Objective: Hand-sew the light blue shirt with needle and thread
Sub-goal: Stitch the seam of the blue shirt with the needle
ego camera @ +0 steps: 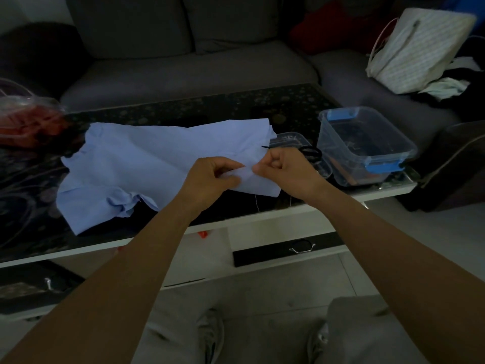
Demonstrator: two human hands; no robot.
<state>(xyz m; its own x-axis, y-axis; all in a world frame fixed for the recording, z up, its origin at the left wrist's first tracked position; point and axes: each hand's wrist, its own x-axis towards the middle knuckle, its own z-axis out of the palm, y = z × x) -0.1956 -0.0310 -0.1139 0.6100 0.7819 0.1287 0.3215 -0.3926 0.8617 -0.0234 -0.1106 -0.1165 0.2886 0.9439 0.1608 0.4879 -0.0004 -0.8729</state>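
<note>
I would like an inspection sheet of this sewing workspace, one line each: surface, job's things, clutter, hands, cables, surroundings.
Surface: dark patterned table, dimly lit.
Job's things: light blue shirt spread on the table, its near edge lifted; pale thread hangs below that edge; needle too small to make out.
Clutter: clear box with blue latches, small clear tub, black scissors, red items under clear plastic.
Grippers: left hand pinches a shirt fold; right hand, fingers curled, pinches the shirt's edge.
Cables: nothing seen.
Surroundings: grey sofa; striped bag on it.
</note>
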